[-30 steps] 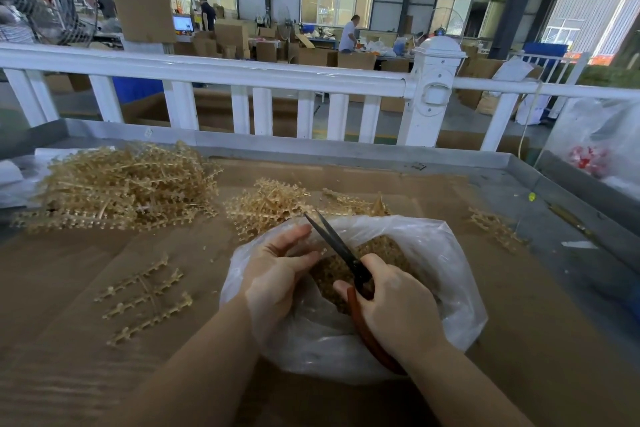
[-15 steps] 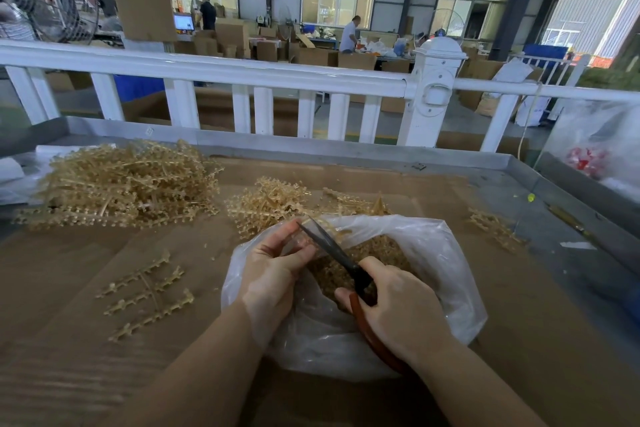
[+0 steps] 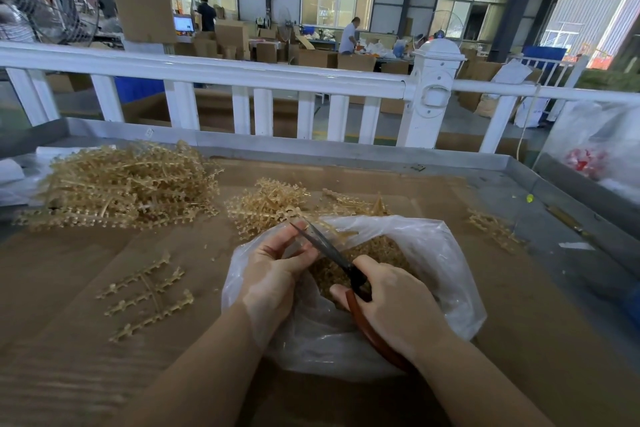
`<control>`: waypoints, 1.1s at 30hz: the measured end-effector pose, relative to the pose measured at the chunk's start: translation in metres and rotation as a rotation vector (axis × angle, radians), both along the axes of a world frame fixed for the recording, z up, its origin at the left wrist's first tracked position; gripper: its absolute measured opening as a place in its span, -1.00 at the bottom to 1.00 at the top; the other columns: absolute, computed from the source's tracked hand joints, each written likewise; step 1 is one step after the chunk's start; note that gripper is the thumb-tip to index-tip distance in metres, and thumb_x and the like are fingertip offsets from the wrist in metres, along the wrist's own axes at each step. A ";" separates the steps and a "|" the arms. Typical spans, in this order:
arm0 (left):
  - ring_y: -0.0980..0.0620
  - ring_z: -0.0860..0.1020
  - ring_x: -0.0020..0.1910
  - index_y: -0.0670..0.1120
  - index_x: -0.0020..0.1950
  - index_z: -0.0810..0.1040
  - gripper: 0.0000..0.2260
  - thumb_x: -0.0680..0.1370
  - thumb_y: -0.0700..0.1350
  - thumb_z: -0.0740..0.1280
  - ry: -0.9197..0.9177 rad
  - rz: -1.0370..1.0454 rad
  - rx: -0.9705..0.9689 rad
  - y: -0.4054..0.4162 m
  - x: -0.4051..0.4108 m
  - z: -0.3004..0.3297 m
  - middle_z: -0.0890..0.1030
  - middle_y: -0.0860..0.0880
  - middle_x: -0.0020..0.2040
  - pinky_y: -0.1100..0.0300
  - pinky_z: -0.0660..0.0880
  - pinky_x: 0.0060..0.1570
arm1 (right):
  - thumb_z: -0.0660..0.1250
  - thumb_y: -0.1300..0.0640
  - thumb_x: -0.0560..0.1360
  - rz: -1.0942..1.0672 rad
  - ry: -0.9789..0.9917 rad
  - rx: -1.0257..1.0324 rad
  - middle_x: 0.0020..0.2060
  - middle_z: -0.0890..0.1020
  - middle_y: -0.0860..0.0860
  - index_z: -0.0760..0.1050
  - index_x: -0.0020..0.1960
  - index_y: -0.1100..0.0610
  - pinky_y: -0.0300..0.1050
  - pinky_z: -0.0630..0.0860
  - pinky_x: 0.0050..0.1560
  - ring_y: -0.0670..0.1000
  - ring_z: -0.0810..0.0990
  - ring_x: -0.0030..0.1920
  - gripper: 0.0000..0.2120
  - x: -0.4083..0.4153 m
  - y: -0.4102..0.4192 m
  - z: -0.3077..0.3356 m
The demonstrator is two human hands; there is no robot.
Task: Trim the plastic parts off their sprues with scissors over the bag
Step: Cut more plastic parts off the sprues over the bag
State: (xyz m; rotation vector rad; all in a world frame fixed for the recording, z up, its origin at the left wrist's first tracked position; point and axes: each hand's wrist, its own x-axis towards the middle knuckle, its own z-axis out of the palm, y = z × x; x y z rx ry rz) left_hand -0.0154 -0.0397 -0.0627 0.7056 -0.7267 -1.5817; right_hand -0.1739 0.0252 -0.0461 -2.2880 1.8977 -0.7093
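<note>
The left hand (image 3: 277, 270) pinches a sprue (image 3: 341, 236) at the bag (image 3: 446, 274) mouth, so cut parts (image 3: 374, 253) drop inside. The right hand (image 3: 398, 302) grips the scissors (image 3: 325, 246) — blades nearly closed at the sprue.

The sprues (image 3: 128, 185) in the big heap are a pale, see-through amber, and so are the few loose ones (image 3: 147, 293) on the brown cardboard (image 3: 86, 357), which shows fine ribbed lines. The bag (image 3: 446, 253) is clear with a milky sheen, and the cut parts (image 3: 381, 250) inside look a darker golden tan. The scissors (image 3: 332, 256) have dark grey blades and reddish-brown handles. The rail (image 3: 207, 71) is glossy white, the tray (image 3: 568, 208) dull grey. Another clear bag (image 3: 599, 149) holds something red and white.
</note>
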 end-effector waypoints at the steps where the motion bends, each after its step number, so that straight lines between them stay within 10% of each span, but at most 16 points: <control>1: -0.20 0.56 0.19 -0.28 0.20 0.54 -0.50 0.25 -0.42 0.36 -0.006 0.005 -0.002 0.000 0.000 0.000 0.59 -0.30 0.16 0.06 0.51 0.13 | 0.15 -0.32 0.48 0.003 0.002 -0.001 -0.19 0.52 -0.11 0.30 -0.06 -0.13 -0.23 0.42 -0.11 -0.08 0.50 -0.11 -0.73 0.001 -0.001 0.000; 13: -0.20 0.53 0.10 -0.31 0.18 0.51 -0.57 0.35 -0.57 0.27 -0.029 0.056 0.006 0.000 -0.001 0.000 0.54 -0.32 0.14 0.00 0.48 0.19 | 0.11 -0.34 0.48 0.011 0.031 -0.049 -0.27 0.49 -0.13 0.24 -0.11 -0.16 -0.30 0.31 -0.23 -0.13 0.45 -0.24 -0.73 0.003 -0.005 -0.007; 19: 0.02 0.61 -0.13 -0.23 0.13 0.54 -0.56 0.35 -0.59 0.27 0.003 0.082 0.009 -0.001 -0.002 -0.001 0.61 -0.17 -0.03 0.26 0.60 -0.17 | 0.12 -0.32 0.49 -0.001 0.049 -0.067 -0.25 0.59 -0.09 0.34 -0.07 -0.08 -0.15 0.53 -0.13 -0.08 0.57 -0.21 -0.68 0.003 -0.006 -0.008; 33: 0.13 0.63 -0.31 -0.21 0.08 0.54 -0.56 0.36 -0.62 0.24 0.051 0.083 0.005 -0.002 -0.003 -0.001 0.63 -0.07 -0.18 0.31 0.57 -0.27 | 0.09 -0.31 0.52 -0.010 0.141 -0.105 -0.24 0.59 -0.09 0.37 -0.03 -0.04 -0.22 0.48 -0.18 -0.07 0.57 -0.22 -0.65 0.003 -0.003 -0.005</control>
